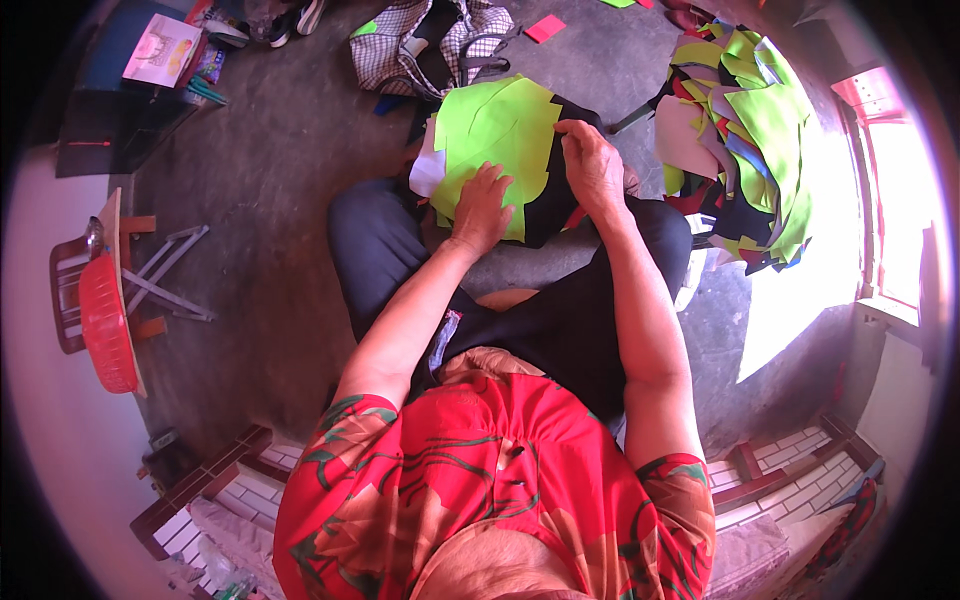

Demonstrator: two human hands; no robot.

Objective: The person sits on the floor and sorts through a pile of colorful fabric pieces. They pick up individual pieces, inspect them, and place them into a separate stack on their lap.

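Note:
A stack of cut cloth pieces lies in front of my crossed legs, topped by a bright yellow-green piece (pixel 495 125). My left hand (pixel 484 208) rests on this piece with its fingers stretched out. At the piece's right edge, my right hand (pixel 594 168) has its thumb and forefinger pinched together; whatever is between them is too small to make out. Black cloth (pixel 545 205) shows beneath and to the right of the green piece. A pale white piece (pixel 428 172) sticks out on the left side.
To the right stands a big heap of cloth scraps (pixel 745 140), green, grey, black and red. A checked bag (pixel 400 50) lies beyond the stack, near a red scrap (pixel 545 28). At the left are a red plastic basket (pixel 108 325) and a folding stand (pixel 170 275).

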